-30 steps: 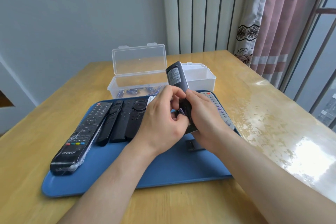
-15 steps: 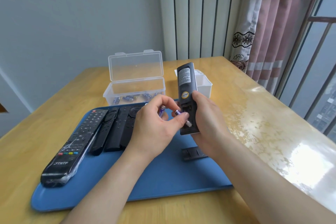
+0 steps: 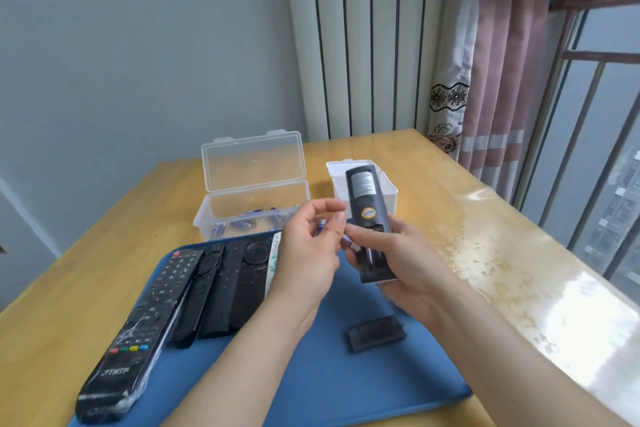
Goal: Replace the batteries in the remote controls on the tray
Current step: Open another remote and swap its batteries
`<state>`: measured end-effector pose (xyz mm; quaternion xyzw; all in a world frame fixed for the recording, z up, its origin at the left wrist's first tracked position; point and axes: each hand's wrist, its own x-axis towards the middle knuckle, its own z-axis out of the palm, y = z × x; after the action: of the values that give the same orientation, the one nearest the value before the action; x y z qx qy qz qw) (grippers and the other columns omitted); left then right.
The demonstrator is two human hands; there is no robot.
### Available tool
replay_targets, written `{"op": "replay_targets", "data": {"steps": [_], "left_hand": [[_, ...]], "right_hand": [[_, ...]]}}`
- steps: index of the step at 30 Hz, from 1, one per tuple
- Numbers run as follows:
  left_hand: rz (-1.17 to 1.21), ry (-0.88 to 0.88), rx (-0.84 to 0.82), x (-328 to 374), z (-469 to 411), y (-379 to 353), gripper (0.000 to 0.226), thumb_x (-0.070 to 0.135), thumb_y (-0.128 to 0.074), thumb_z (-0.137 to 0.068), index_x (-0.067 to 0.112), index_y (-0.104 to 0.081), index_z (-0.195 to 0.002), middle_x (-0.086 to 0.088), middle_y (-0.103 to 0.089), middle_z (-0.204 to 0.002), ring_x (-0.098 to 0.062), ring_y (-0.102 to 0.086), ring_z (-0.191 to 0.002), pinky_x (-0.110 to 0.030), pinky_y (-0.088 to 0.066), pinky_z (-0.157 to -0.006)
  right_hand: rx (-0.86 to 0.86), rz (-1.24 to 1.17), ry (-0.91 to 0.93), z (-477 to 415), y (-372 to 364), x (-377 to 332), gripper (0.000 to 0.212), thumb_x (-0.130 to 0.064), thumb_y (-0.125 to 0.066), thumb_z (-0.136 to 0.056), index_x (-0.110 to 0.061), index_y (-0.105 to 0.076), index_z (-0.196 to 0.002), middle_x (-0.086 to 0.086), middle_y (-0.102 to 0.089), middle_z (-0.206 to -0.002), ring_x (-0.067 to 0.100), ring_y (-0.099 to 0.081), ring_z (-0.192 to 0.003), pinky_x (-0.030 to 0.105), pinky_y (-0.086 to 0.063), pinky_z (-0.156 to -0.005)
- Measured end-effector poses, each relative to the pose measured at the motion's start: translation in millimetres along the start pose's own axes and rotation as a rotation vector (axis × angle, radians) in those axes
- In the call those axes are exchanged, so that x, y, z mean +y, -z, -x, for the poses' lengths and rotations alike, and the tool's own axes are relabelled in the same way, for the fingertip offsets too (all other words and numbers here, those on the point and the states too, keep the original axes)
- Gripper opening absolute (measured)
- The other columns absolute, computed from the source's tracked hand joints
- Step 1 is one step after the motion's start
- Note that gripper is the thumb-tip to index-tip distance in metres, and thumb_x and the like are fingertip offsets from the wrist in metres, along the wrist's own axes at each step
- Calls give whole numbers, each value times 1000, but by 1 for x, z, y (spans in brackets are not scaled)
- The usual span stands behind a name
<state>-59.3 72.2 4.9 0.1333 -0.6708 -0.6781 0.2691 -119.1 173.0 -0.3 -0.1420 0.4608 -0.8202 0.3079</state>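
You hold one remote over the blue tray, with its back open.
The tabletop (image 3: 450, 218) carries the tray (image 3: 329, 385), with a row of remotes (image 3: 214, 288) on its left side. Your right hand (image 3: 405, 260) wraps round the black remote (image 3: 369, 218). A small black cover (image 3: 375, 333) lies on the tray. Your left hand (image 3: 308, 250) pinches a little battery (image 3: 349, 243) just beside the open slot.
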Motion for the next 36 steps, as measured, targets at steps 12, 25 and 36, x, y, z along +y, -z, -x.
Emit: {"op": "replay_targets", "data": {"steps": [12, 25, 36], "left_hand": [[-22, 187, -78, 9, -108, -40, 34, -3, -33, -100, 13, -59, -85, -7, -50, -73, -13, -41, -59, -19, -41, -56], [-410, 20, -182, 5, -160, -19, 39, -8, -39, -88, 18, -67, -86, -6, -66, -95, -18, -58, -95, -30, -51, -79], [-932, 47, -107, 40, -128, 135, 38, -4, -44, -85, 21, -71, -81, 6, -73, -83, -9, -63, -82, -25, -47, -75]], "right_hand": [[410, 92, 177, -62, 14, -46, 9, -6, -55, -94, -3, -54, -102, 16, -56, -81, 22, -55, -59, 30, -51, -54], [318, 326, 160, -80, 22, -39, 12, -20, -60, -93, -16, -62, -104, 7, -76, -89, 17, -68, -70, 26, -51, -56], [-25, 814, 191, -93, -38, -9, 26, -35, -54, -95, -11, -56, -102, 12, -69, -101, 16, -56, -76, 32, -46, -68]]}}
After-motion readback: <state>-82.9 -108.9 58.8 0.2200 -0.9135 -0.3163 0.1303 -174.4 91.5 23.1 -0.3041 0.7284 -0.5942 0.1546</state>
